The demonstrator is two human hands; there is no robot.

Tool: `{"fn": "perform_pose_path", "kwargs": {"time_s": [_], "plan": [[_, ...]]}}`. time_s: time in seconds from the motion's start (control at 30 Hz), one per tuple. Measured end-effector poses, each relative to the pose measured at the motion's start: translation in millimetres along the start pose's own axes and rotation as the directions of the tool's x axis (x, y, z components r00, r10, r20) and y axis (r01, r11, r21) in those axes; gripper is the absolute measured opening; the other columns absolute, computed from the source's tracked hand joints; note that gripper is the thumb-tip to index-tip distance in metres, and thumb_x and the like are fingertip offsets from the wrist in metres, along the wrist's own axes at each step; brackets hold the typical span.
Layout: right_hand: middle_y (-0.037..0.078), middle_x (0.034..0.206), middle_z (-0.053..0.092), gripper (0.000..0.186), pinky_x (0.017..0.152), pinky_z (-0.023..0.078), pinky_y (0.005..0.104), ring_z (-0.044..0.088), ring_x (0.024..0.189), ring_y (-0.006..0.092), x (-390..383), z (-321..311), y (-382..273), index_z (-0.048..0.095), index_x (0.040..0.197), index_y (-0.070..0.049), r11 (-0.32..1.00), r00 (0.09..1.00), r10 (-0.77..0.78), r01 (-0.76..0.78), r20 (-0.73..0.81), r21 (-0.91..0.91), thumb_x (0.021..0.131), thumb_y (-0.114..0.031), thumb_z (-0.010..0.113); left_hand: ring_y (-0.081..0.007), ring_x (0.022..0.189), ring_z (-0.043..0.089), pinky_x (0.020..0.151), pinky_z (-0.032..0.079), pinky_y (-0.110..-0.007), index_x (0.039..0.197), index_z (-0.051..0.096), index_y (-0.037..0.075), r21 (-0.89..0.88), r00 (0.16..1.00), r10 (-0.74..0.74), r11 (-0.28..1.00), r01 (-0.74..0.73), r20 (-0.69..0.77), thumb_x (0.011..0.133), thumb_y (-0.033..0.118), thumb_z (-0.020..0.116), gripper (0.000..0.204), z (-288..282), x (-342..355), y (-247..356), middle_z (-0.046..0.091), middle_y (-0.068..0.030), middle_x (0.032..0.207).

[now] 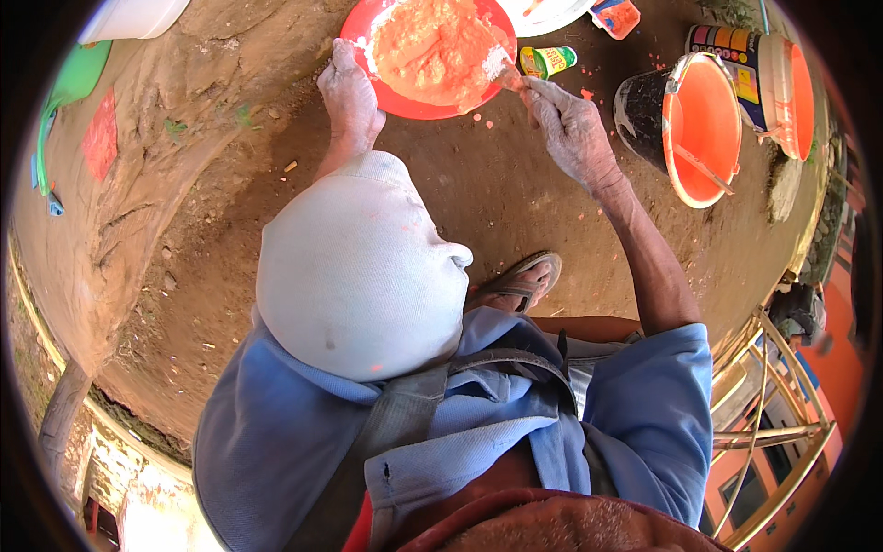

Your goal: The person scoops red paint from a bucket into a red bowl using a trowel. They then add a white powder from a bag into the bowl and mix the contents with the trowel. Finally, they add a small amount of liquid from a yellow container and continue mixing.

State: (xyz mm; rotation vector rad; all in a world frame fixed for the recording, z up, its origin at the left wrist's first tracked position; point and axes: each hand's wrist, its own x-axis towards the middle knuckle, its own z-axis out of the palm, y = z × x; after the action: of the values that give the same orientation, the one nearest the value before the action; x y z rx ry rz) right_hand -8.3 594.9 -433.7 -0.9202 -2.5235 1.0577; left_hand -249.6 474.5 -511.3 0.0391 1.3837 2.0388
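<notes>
A round red basin at the top middle holds a thick, lumpy orange paste. My left hand is closed on the basin's left rim. At the right rim, my right hand grips the handle of a small scraper-like tool. The tool's pale, smeared end reaches into the paste, so its exact shape is partly hidden. A small green and yellow container lies beside the basin, close to my right hand.
On the right stands a black bucket, orange inside, with a stick across it. Behind it is a paint bucket. A white container and an orange-smeared piece sit at the top. Bamboo poles rise at lower right.
</notes>
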Motion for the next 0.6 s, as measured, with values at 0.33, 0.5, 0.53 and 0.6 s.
{"fn": "perform_pose_path", "kwargs": {"time_s": [0.33,0.5,0.53,0.6], "plan": [[0.004,0.069,0.055,0.030,0.059,0.045,0.0263,0.050,0.064,0.0084,-16.1,25.4,-32.1,0.062,0.123,0.001,0.977,0.987,0.160,-0.160,0.011,0.143,0.102,-0.018,0.051,-0.0154,0.085,0.062,0.079,0.051,-0.032,0.104,0.063,-0.006,-0.034,0.989,0.068,0.997,-0.073,-0.135,0.107,0.030,0.037,0.045,20.7,-12.6,-6.2,0.068,-0.0093,0.098],[0.002,0.071,0.053,0.031,0.062,0.046,0.0257,0.049,0.066,0.0080,-30.3,36.8,-43.0,0.060,0.123,0.004,0.913,0.926,0.367,-0.341,-0.087,0.223,0.103,-0.017,0.050,-0.0126,0.078,0.056,0.073,0.047,-0.031,0.100,0.063,-0.006,-0.005,0.980,0.089,0.996,-0.091,-0.176,0.107,0.031,0.037,0.046,24.2,-10.8,-12.8,0.064,-0.0055,0.090],[0.013,0.079,0.061,0.030,0.065,0.049,0.0324,0.059,0.071,0.0231,-39.5,55.3,-47.4,0.061,0.121,0.003,0.903,0.914,0.384,-0.344,-0.127,0.257,0.103,-0.018,0.050,-0.0120,0.077,0.055,0.072,0.046,-0.030,0.099,0.063,-0.006,0.011,0.979,0.100,0.995,-0.099,-0.180,0.107,0.031,0.036,0.046,26.4,-11.4,-16.3,0.064,-0.0047,0.088],[0.024,0.090,0.069,0.028,0.073,0.053,0.0403,0.068,0.083,0.0406,-38.9,91.0,-52.6,0.062,0.117,0.002,0.931,0.921,0.323,-0.269,-0.216,0.246,0.101,-0.018,0.050,-0.0181,0.091,0.062,0.082,0.051,-0.034,0.109,0.060,-0.006,0.069,0.988,0.080,0.995,-0.071,-0.134,0.107,0.029,0.036,0.043,26.1,-18.5,-20.1,0.065,-0.0104,0.103]]}}
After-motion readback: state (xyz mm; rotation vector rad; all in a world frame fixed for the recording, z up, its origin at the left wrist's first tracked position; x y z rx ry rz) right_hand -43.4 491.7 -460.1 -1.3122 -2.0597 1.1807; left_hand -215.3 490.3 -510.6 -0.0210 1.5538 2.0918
